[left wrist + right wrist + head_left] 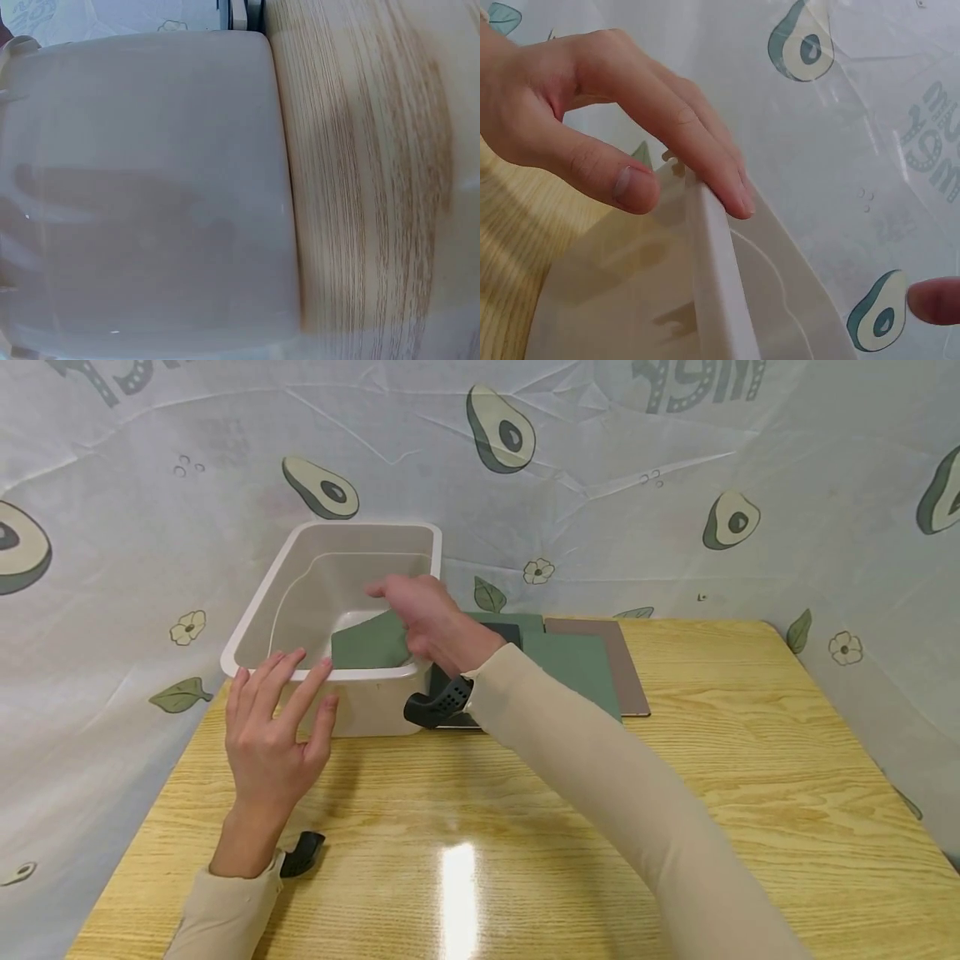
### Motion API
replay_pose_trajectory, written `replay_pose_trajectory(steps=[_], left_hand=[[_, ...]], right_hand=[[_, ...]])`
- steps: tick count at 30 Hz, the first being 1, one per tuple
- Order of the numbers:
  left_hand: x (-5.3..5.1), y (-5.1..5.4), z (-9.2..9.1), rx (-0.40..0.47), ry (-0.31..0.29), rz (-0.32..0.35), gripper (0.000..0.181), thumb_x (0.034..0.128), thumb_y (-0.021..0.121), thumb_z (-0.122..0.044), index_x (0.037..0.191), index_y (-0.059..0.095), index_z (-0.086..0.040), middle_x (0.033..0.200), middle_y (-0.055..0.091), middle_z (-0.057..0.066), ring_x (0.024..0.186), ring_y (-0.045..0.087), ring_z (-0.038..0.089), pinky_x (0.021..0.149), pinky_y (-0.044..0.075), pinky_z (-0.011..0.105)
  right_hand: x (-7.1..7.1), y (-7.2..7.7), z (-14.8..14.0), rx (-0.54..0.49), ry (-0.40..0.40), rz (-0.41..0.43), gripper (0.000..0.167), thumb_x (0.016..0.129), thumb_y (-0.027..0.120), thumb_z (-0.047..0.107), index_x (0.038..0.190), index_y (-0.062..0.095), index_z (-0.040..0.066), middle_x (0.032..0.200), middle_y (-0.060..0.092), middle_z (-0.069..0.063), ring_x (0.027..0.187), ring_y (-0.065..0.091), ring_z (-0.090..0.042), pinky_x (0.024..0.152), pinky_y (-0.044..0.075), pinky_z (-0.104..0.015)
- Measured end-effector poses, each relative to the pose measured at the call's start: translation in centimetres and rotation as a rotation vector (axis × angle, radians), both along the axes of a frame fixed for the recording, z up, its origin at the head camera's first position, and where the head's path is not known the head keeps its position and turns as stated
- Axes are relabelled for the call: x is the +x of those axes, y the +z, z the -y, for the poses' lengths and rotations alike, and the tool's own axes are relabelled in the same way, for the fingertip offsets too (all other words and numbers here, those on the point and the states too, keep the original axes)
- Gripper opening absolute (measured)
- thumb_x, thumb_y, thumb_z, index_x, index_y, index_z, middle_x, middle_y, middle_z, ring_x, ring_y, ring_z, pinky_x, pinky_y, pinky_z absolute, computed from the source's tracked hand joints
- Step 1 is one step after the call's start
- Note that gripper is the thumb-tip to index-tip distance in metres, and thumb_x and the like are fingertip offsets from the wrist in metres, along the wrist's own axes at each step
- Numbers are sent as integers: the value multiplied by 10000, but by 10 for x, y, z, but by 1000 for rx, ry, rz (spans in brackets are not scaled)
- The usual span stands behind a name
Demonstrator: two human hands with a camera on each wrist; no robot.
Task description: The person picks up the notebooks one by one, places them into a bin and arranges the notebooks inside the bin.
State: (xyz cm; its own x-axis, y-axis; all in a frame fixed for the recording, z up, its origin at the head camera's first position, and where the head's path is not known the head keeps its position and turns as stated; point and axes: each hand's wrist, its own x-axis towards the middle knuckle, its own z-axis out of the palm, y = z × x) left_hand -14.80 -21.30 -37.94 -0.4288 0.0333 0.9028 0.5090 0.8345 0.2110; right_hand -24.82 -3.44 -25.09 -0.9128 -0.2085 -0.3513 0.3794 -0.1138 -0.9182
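Green flat item point(367, 643) inside the pale bin point(375, 708) on the tabletop point(540, 835), its right end beside the person's right grip point(435, 622).
Only the head view shows that item, plus a green panel point(573, 668) and brown panel point(632, 687) right of the bin; whether the right grip holds anything I cannot tell, most fingers being hidden. Seen side-on in the right wrist view, the left grip point(273, 735) is released, straight fingers touching the front rim; the left wrist view gives the shadowed outer wall.

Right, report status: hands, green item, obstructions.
Left hand resting on bin. Right hand at green item, grip unclear. Item inside bin; no obstruction seen.
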Motion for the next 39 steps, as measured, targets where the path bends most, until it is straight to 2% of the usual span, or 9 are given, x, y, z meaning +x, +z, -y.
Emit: replay_pose_trajectory(steps=[3, 5, 10, 12, 16, 18, 23, 29, 39], left_hand=[[-1, 0, 0, 2, -4, -7, 376, 925, 701, -209, 1288, 780, -155, 1352, 727, 185, 1296, 635, 442, 1220, 363, 631], [-1, -1, 0, 3, -5, -9, 374, 923, 704, -206, 1285, 781, -154, 1353, 727, 185, 1291, 635, 443, 1221, 364, 629], [-1, -1, 1, 1, -1, -1, 379, 929, 699, -215, 1294, 776, -152, 1370, 720, 181, 1298, 629, 448, 1226, 358, 631], [-1, -1, 1, 1, 1, 1, 381, 928, 700, -216, 1296, 776, -152, 1373, 719, 180, 1303, 628, 444, 1227, 357, 631], [-1, 0, 0, 5, 1, -1, 379, 922, 708, -214, 1289, 779, -155, 1368, 722, 179, 1311, 630, 431, 1227, 358, 627], [-1, 0, 0, 7, 1, -2, 377, 920, 710, -213, 1286, 780, -155, 1364, 723, 180, 1317, 630, 424, 1229, 357, 625], [-1, 0, 0, 4, 4, 7, 381, 927, 701, -222, 1295, 776, -155, 1372, 719, 182, 1333, 623, 415, 1233, 352, 625], [-1, 0, -1, 8, 5, 0, 368, 938, 697, -230, 1289, 780, -160, 1375, 719, 181, 1314, 630, 425, 1228, 357, 627], [-1, 0, -1, 5, 7, -1, 380, 927, 700, -223, 1294, 777, -156, 1381, 716, 180, 1306, 632, 439, 1234, 354, 624]], right_hand=[[0, 3, -5, -68, 36, 30, 566, 1037, 627, 251, 1504, 386, 41, 1631, 341, -70, 1480, 351, -299, 1310, 256, -480], [-1, 4, -9, -106, 57, 35, 608, 1058, 584, 285, 1548, 309, 53, 1528, 381, -44, 1477, 328, -260, 1324, 202, -446], [-4, 7, -14, -164, 79, 11, 407, 1081, 528, 291, 1347, 382, 19, 1058, 328, 1, 982, 327, -165, 1214, 226, -368], [-5, 8, -15, -177, 88, 12, 504, 1082, 518, 290, 1466, 361, 4, 1188, 414, -30, 988, 357, -156, 1273, 205, -384], [-5, 10, -16, -200, 118, 34, 749, 1089, 500, 298, 1703, 127, 87, 1760, 187, -64, 1590, 278, -230, 1361, 104, -479], [-5, 11, -17, -201, 128, 41, 765, 1090, 496, 306, 1714, 105, 98, 1813, 41, -94, 1688, 57, -304, 1362, 102, -498], [-4, 11, -19, -188, 127, 36, 717, 1086, 500, 309, 1699, 200, 90, 1797, 154, -127, 1674, 151, -358, 1357, 133, -509], [-2, 9, -22, -80, 142, -55, 614, 1080, 523, 323, 1627, 376, 85, 1744, 306, -157, 1632, 284, -388, 1343, 219, -463], [2, 9, -37, 331, 250, -446, 479, 1064, 592, 382, 1484, 631, 156, 1539, 615, -12, 1493, 506, -198, 1240, 402, -425]])
